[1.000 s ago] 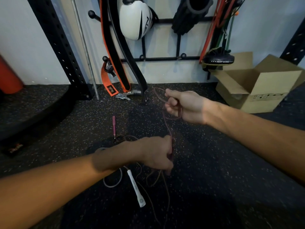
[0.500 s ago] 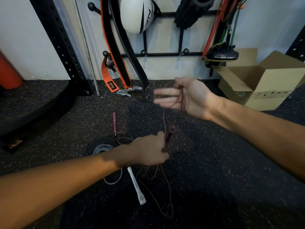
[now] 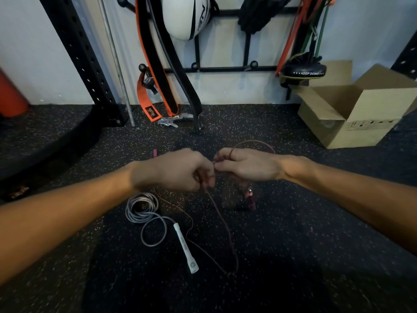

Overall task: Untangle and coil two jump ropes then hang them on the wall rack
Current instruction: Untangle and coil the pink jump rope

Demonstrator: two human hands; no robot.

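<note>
Floor (image 3: 293, 245): black rubber matting, pale speckle, matte. Black steel upright (image 3: 85, 64) at left, perforated with a row of holes. Open cardboard box (image 3: 361, 114) at right, flaps up, small printed marks on its side too small to read. Wall rack (image 3: 225, 69): black bars with ball-tipped pegs, carrying a black belt edged orange (image 3: 162, 64), a smooth white ball with black markings (image 3: 185, 16), red and green bands (image 3: 293, 41), and a black disc (image 3: 303, 72) lettered "KEEP DOING". Orange strap (image 3: 144, 102) has a dark label, unreadable. Grey jump rope (image 3: 142, 206): thin glossy cord, loose round coil on the floor below the left wrist; its white handle (image 3: 185, 247), a ribbed cylinder, lies flat, long axis running from upper left to lower right, butt end nearest the camera. Maroon jump rope (image 3: 223, 222): thin cord held above the floor between both hands, slack trailing down to the floor toward the camera; one dark red handle (image 3: 250, 197) hangs below the right hand. Left hand (image 3: 180, 170): fingers curled, pinching the maroon cord. Right hand (image 3: 246, 166): fingers closed around gathered cord, a loop arching above the knuckles. Hands nearly touching.
</note>
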